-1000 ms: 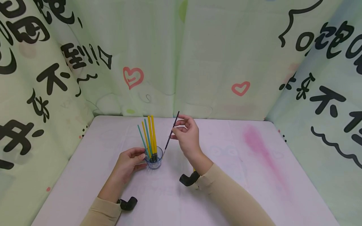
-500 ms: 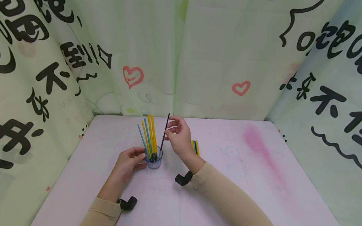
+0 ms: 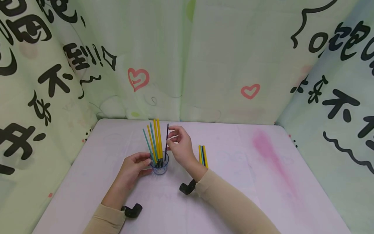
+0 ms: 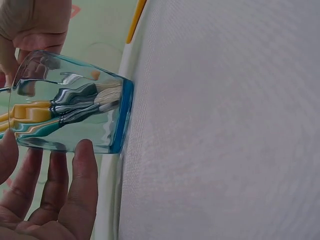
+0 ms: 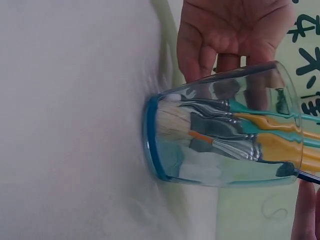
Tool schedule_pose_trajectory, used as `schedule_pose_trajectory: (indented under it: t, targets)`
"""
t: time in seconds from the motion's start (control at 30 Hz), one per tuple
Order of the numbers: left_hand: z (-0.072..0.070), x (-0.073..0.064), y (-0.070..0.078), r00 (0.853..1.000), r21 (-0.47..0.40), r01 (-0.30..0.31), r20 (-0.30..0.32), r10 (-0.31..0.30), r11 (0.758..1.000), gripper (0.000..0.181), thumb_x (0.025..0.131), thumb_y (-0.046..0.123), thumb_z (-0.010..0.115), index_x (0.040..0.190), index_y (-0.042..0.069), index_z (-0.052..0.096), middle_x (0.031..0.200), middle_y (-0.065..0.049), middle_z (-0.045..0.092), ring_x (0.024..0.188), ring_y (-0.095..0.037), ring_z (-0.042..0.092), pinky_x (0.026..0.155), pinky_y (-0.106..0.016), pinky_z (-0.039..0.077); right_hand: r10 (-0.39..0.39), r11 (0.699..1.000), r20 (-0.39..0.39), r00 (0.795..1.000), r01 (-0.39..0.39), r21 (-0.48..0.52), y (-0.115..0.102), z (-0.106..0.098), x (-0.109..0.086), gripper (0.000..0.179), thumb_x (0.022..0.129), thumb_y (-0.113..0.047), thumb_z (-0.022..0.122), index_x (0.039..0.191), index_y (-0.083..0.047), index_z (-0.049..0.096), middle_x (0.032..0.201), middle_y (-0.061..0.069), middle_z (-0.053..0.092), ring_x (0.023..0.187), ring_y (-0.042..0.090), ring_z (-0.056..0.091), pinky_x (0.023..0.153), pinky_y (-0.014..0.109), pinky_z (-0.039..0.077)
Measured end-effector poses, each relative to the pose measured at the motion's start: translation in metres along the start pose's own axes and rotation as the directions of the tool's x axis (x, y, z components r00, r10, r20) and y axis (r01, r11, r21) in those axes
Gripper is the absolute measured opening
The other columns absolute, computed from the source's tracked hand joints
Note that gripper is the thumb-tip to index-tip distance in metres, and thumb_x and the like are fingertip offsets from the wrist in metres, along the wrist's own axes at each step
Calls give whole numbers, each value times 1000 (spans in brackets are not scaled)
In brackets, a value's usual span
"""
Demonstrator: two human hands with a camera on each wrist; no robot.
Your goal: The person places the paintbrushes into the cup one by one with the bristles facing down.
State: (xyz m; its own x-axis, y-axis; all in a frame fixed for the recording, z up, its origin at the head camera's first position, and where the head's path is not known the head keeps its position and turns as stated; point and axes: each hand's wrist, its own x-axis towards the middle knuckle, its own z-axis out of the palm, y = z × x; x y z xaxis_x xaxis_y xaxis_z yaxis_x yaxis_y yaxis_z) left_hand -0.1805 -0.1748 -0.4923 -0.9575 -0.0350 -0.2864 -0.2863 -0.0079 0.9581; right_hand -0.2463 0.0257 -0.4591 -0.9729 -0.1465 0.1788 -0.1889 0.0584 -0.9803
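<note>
L hand (image 3: 135,166) grips cup (image 3: 159,172) on bench (image 3: 159,203); R hand (image 3: 181,145) pinches dark brush (image 3: 167,132), almost upright at cup's right, tip seemingly inside. Step's prob. adding it; next calls for lowering & letting go.

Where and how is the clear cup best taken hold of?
Probably grip the clear cup by its outer wall, from the left, where the left hand holds it: the wall flares toward the rim, brush handles crowd the top, and the right hand holds the dark brush opposite.
</note>
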Motion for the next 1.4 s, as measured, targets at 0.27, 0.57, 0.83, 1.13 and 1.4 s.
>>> schedule_pose_trajectory:
  t: [0.27, 0.57, 0.83, 1.13, 1.4]
  targets:
    - [0, 1, 0, 1000, -3, -3, -4, 2, 1000, 36, 104, 6, 68, 139, -5, 65, 133, -21, 69, 101, -17, 73, 94, -43, 68, 7, 991, 53, 999, 0, -134, 5, -2, -4, 48, 98, 1, 70, 141, -18, 62, 120, 15, 68, 97, 22, 69, 85, 31, 68]
    - [0, 0, 0, 1000, 13, 8, -11, -8, 1000, 37, 105, 8, 69, 140, -3, 65, 141, -24, 66, 103, -18, 72, 95, -45, 67, 71, 990, 78, 994, -61, -125, 6, -12, -10, 50, 98, 2, 71, 144, -15, 60, 127, 23, 67, 94, 22, 70, 83, 32, 69]
    - [1, 1, -1, 1000, -6, 0, -5, 0, 1000, 35, 104, 4, 68, 138, -6, 65, 135, -23, 68, 101, -17, 72, 93, -42, 68, 113, 987, 68, 991, -104, -121, 9, -21, -14, 53, 97, 3, 71, 146, -15, 58, 128, 22, 67, 92, 24, 73, 80, 32, 69]
    - [0, 1, -1, 1000, -20, -5, -2, 5, 1000, 35, 104, 3, 67, 137, -7, 64, 128, -17, 71, 100, -16, 72, 90, -39, 68, 186, 976, 49, 981, -179, -125, 8, -31, -18, 56, 97, 0, 73, 148, -18, 57, 133, 23, 66, 100, 35, 73, 80, 34, 69]
    - [1, 0, -1, 1000, -18, -6, -2, 6, 1000, 35, 105, 3, 67, 138, -7, 64, 130, -19, 70, 100, -16, 72, 90, -38, 68, 195, 974, 30, 980, -190, -128, 10, -43, -22, 56, 96, -1, 74, 147, -18, 58, 131, 23, 67, 100, 35, 74, 77, 36, 70]
